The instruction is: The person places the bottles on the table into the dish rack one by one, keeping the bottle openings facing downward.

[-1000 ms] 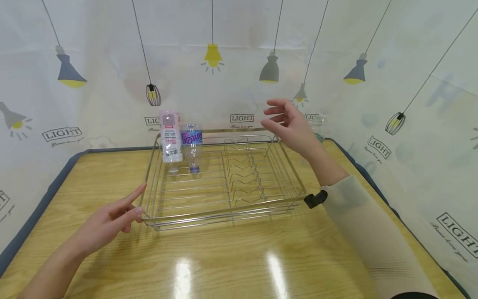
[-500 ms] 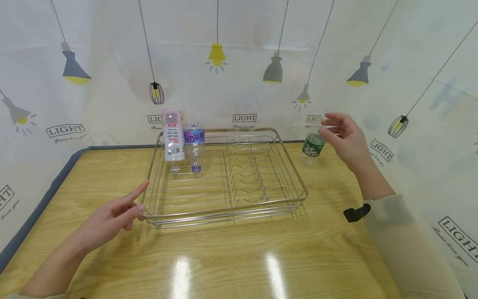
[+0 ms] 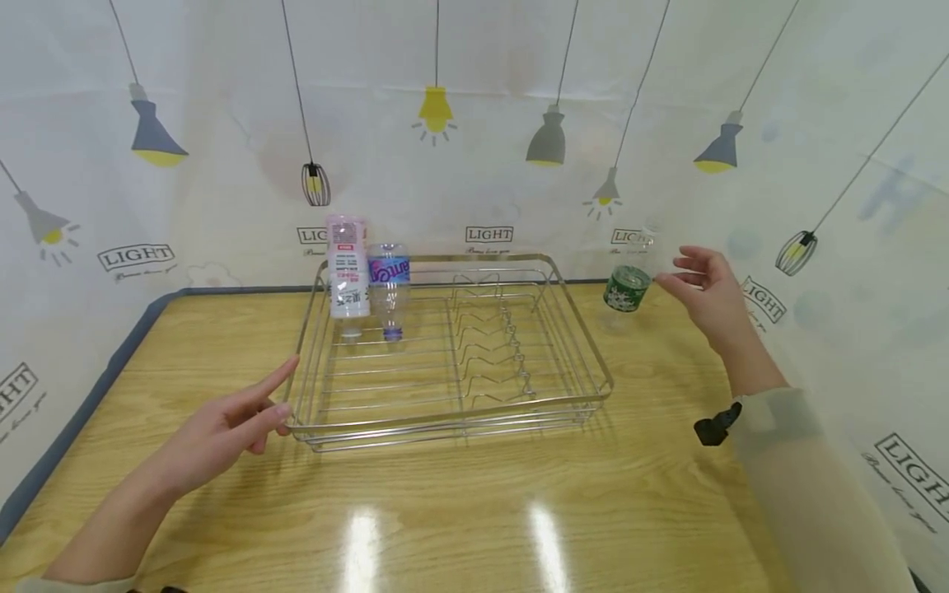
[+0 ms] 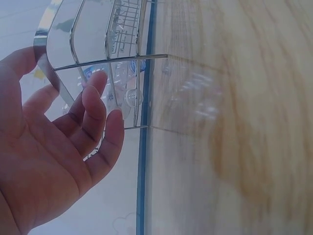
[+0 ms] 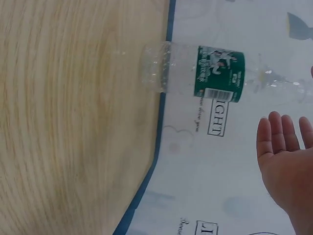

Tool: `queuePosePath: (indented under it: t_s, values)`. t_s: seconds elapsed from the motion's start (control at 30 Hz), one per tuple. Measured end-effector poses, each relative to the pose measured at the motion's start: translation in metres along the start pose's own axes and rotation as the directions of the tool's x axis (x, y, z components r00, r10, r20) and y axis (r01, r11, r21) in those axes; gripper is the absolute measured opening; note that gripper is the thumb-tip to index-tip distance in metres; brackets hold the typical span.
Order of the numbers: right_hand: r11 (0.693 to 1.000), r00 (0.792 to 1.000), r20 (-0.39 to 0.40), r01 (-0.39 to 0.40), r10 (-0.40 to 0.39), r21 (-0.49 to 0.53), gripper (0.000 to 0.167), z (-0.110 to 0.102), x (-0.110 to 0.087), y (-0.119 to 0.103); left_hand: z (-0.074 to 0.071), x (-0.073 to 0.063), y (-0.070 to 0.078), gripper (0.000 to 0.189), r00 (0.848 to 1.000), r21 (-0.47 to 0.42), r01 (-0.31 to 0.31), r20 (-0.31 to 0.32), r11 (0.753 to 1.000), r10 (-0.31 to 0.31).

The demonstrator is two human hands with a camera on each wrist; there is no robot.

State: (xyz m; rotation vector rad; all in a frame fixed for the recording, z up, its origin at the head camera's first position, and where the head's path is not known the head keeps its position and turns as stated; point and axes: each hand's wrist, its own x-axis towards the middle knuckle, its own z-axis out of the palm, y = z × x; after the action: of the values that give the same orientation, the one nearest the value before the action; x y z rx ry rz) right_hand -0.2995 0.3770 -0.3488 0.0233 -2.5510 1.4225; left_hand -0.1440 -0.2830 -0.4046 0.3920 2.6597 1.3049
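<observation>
The wooden table [image 3: 415, 511] carries a wire rack [image 3: 534, 403]. The left hand [image 3: 215, 445] rests its fingertips against the rack's left rim, gripping nothing, its index finger straight. The right hand [image 3: 708, 296] is loosely spread just beside the green-labelled bottle [image 3: 626, 288], which stands vertical on the table right of the rack, neck up. Inside, at back left, a pink-and-white bottle [image 3: 348, 272] and a purple-labelled bottle [image 3: 389, 272] point cap-down, long axes steep.

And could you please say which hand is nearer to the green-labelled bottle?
Right: the right hand is beside the green-labelled bottle, on its right; the left hand is across the wire rack, at its left side.
</observation>
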Motion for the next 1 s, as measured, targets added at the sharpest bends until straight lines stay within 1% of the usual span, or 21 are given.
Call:
queuePosePath:
  t_s: [0.13, 0.27, 0.57, 0.7, 1.0]
  values:
    - [0.998, 0.997, 0.047, -0.062, 0.062, 0.007, 0.089, 0.003, 0.007, 0.010, 0.000, 0.000, 0.000, 0.064, 1.000, -0.008, 0.003, 0.007, 1.000, -0.003]
    - [0.995, 0.992, 0.087, -0.093, 0.091, 0.024, 0.095, 0.006, 0.013, 0.017, -0.001, 0.001, 0.001, 0.063, 1.000, -0.005, 0.013, 0.013, 1.000, -0.013]
    - [0.992, 0.983, 0.164, -0.095, 0.080, 0.088, 0.101, 0.017, 0.021, 0.027, 0.000, 0.000, 0.002, 0.064, 1.000, -0.021, -0.001, 0.010, 1.000, 0.001]
    - [0.991, 0.978, 0.191, -0.100, 0.081, 0.094, 0.103, 0.023, 0.024, 0.027, 0.000, 0.000, 0.001, 0.064, 1.000, -0.035, 0.008, 0.013, 0.999, -0.008]
    - [0.986, 0.976, 0.191, -0.129, 0.108, 0.103, 0.104, 0.032, 0.026, 0.020, 0.000, 0.000, 0.000, 0.063, 1.000, -0.030, 0.008, 0.012, 1.000, -0.008]
